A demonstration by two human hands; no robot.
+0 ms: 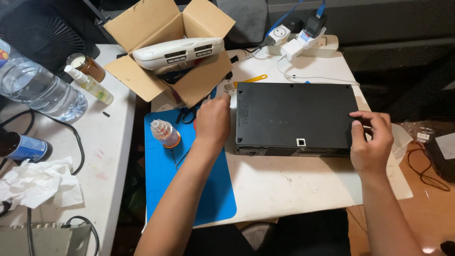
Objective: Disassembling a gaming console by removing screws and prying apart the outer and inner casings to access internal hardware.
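A flat black console case (296, 118) lies upside down on the white table (294, 189). My left hand (213, 121) rests at its left edge, fingers curled against the side, over the blue work mat (189, 189). At the case's right edge my right hand (372, 140) grips the corner, thumb on top. A screwdriver with a clear and orange handle (164, 133) lies on the mat just left of my left hand.
An open cardboard box (163, 80) with a white device (177, 51) across it stands behind the mat. A yellow tool (251, 79), white power adapters (298, 40), a water bottle (38, 90), small bottles (92, 85) and crumpled tissue (38, 182) surround the area.
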